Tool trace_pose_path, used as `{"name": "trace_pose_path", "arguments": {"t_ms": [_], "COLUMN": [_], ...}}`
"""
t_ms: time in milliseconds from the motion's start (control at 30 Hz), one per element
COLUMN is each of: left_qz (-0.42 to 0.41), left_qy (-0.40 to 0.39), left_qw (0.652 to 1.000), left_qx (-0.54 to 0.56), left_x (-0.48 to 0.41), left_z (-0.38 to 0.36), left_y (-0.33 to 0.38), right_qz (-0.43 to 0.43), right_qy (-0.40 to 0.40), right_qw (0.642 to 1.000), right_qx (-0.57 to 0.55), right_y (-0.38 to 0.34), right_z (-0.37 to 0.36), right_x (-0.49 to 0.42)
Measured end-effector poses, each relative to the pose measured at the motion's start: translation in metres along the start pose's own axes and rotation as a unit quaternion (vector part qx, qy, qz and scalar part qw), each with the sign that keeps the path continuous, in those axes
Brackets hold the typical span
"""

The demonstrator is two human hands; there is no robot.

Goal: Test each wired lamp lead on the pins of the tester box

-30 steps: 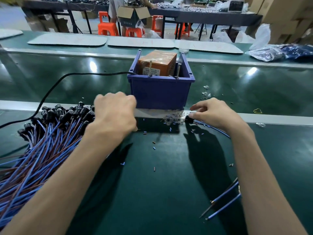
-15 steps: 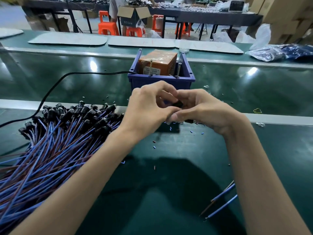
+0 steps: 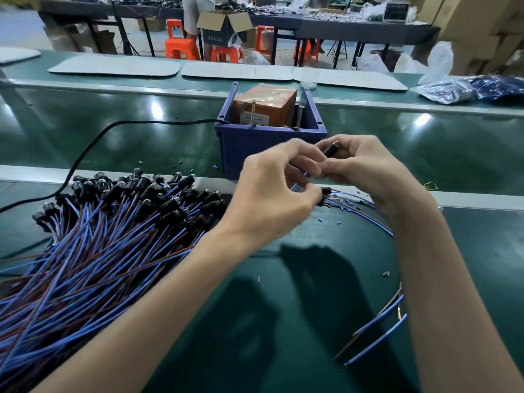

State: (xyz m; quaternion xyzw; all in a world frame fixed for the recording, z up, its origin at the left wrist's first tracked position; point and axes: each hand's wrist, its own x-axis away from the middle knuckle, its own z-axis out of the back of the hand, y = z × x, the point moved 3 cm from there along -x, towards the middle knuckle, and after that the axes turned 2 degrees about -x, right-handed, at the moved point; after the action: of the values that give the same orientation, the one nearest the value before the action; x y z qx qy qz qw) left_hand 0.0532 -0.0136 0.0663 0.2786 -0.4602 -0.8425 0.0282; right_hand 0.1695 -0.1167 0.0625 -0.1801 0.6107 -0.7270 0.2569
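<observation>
Head-camera view, looking down on a green table point(image 3: 283, 321). Heaped across the near left corner, a large pile of lamp leads point(image 3: 113, 236), blue and brown wires fanned toward the near edge, black lamp heads bunched toward the middle. Beyond the pile, a black cable point(image 3: 93, 143) curving from the left edge across to a blue bin point(image 3: 255, 148). Inside the bin, at the middle of the table, an orange tester box point(image 3: 265, 107) with two upright metal pins point(image 3: 300, 116) at its front. Just in front of the bin, the left hand point(image 3: 272, 194), fingers curled, grip pinched on a small bundle of leads point(image 3: 326, 191), wires trailing right beneath the other wrist. Close against it, the right hand point(image 3: 368, 171), grip closed around a single black lamp point(image 3: 330, 150) with a pale tip, level with the bin's front wall and apart from the pins. Below the hands, small snippets of insulation point(image 3: 337, 222) scattered on the table. Toward the near right corner, bare-tipped wire ends point(image 3: 377, 333) showing beside the right forearm. Nearer the right edge, a yellow rubber band point(image 3: 431, 185). At the far right corner, plastic bags point(image 3: 453, 90).
</observation>
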Motion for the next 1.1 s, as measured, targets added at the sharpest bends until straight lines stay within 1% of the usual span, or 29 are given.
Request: {"name": "trace_pose_path", "arguments": {"t_ms": [167, 300, 333, 467, 533, 600, 733, 833, 900, 1000, 1100], "left_qz": [0.007, 0.039, 0.048, 0.102, 0.128, 0.153, 0.225, 0.266, 0.281, 0.285, 0.281], "left_qy": [-0.057, -0.164, -0.180, -0.216, -0.220, -0.203, -0.129, -0.084, -0.071, -0.044, 0.035], "left_qw": [0.998, 0.986, 0.982, 0.971, 0.967, 0.966, 0.960, 0.950, 0.943, 0.933, 0.923], "left_qx": [0.006, -0.008, -0.009, 0.017, 0.031, 0.043, 0.108, 0.143, 0.161, 0.217, 0.260], "left_x": [0.006, 0.013, 0.015, 0.020, 0.019, 0.018, 0.017, 0.015, 0.016, 0.017, 0.012], "left_z": [-0.015, -0.031, -0.034, -0.044, -0.045, -0.044, -0.040, -0.040, -0.043, -0.046, -0.042], "left_y": [-0.007, -0.020, -0.023, -0.037, -0.043, -0.047, -0.053, -0.058, -0.062, -0.065, -0.064], "right_qz": [-0.008, -0.022, -0.023, -0.027, -0.028, -0.032, -0.057, -0.077, -0.090, -0.108, -0.133], "right_qy": [0.020, 0.032, 0.034, 0.046, 0.052, 0.060, 0.069, 0.098, 0.118, 0.126, 0.128], "right_qw": [1.000, 0.999, 0.999, 0.998, 0.998, 0.998, 0.996, 0.992, 0.989, 0.985, 0.983], "right_qx": [0.020, 0.020, 0.023, 0.024, 0.025, 0.016, 0.012, -0.004, -0.022, -0.043, 0.013], "right_y": [0.002, 0.004, 0.004, 0.003, 0.002, 0.002, 0.005, 0.007, 0.008, 0.010, 0.016], "right_z": [0.006, 0.009, 0.009, 0.011, 0.013, 0.014, 0.018, 0.024, 0.028, 0.033, 0.039], "right_x": [0.000, 0.000, 0.001, 0.001, 0.001, 0.001, 0.003, 0.002, 0.001, 0.000, 0.000]}}
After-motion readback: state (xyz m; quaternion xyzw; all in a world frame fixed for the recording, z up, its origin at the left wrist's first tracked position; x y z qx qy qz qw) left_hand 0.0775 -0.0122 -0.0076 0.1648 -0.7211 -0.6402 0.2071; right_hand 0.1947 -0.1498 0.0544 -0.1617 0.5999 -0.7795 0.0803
